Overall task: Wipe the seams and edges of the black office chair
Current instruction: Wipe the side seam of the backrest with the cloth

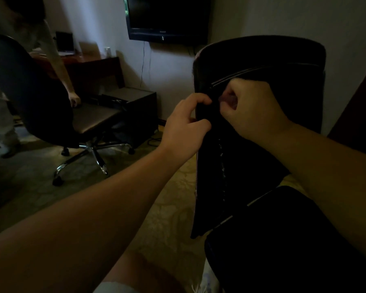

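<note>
So your black office chair [262, 127] fills the right half of the frame, and it's pretty dim in there. The backrest stands upright with its long axis running top to bottom, top edge up near the upper right, bottom edge down past the middle. Its padded front faces right and toward you, and its left edge is the bit you're working on. The seat [283, 240] sits in the lower right, touching the bottom of the backrest.

Your left hand [186, 125] comes in from the lower left, fingers curled around that left edge of the backrest, thumb on the near side, gripping it. Your right hand [249, 108] reaches in from the right and is balled up tight against the backrest, right beside a seam [262, 69] that runs across it. The fingers are curled closed, and there might be something small pinched in there, but it's too dark to tell what or whether it's a cloth at all.

Over in the left of the frame there's a second office chair [57, 115] with a chrome star base, and another person [51, 53] bent over it with a hand on the seat. A wall TV [167, 17] hangs at the top centre, and a wooden desk [93, 66] sits upper left.
</note>
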{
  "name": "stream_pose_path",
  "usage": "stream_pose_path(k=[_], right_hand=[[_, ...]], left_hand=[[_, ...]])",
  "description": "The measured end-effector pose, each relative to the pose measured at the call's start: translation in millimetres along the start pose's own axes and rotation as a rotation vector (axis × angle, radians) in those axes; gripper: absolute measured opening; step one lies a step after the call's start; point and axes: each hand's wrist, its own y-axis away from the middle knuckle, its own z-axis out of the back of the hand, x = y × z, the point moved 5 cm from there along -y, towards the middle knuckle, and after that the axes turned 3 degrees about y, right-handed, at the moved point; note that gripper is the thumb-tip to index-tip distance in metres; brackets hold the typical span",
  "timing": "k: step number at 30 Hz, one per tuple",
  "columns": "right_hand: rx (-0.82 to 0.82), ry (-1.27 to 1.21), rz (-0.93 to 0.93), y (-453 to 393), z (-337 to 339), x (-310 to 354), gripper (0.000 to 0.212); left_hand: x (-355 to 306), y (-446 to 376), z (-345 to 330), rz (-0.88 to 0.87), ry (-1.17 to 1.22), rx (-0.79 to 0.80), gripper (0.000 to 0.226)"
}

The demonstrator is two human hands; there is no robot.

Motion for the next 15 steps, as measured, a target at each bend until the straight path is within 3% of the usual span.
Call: stream_pose_path(k=[6, 10, 15], right_hand=[[-0.044, -0.131, -0.097, 43, -8, -29, 0.008], [-0.014, -0.142, -0.155, 68, -18, -59, 0.009], [-0.075, -0.221, -0.417, 69, -17, -103, 0.018]], left_hand=[[4, 8, -8, -0.096, -0.092, -0.064, 0.049], [18, 22, -10, -0.129, -0.158, -0.022, 0.051], [24, 24, -8, -0.107, -0.177, -0.011, 0.049]])
